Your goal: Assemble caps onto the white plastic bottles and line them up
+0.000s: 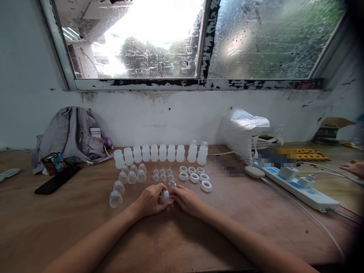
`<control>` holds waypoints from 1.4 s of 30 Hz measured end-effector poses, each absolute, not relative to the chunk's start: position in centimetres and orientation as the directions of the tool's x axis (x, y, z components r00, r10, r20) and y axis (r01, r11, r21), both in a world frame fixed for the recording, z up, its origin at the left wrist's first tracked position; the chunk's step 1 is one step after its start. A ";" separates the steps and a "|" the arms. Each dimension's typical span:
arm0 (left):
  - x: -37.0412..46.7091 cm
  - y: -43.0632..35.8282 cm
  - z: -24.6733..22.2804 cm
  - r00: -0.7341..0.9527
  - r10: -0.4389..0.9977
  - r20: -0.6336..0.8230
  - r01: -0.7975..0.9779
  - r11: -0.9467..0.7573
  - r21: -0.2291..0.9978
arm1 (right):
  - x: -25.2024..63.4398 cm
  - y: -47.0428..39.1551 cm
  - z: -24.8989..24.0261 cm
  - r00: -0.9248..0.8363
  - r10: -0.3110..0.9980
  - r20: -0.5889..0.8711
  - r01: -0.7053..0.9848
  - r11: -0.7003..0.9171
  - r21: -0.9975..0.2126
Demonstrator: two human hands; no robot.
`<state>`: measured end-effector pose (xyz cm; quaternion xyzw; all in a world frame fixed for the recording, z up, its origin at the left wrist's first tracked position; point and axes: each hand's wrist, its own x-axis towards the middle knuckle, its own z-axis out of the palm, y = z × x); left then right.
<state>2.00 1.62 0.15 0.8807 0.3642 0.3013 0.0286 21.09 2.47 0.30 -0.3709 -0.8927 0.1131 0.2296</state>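
My left hand [149, 200] is wrapped round a white bottle collar ring [165, 196], held on edge just above the table. My right hand [187, 199] has its fingertips pinched together at the ring's right side; what they pinch is too small to make out. Just beyond my hands lie several clear bottle nipples [162, 177]. To their right are several white collar rings [194, 178], lying flat. Several clear domed caps [132, 177] stand to the left. Behind them runs a row of frosted baby bottles [154, 153], and the two at its right end [202, 153] have tops on.
At the left are a grey backpack [71, 132], a small box [54, 163] and a black phone [57, 180]. A white power strip [301, 189] with plugs and cables lies at the right, near a white bag [241, 132]. Another person's hand [352, 168] shows at the right edge.
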 end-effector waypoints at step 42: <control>0.0 4.3 -0.1 0.375 0.698 0.610 0.810 -0.567 0.151 | 23.3 4.2 1.5 -0.556 0.700 0.448 0.667 0.697 -0.263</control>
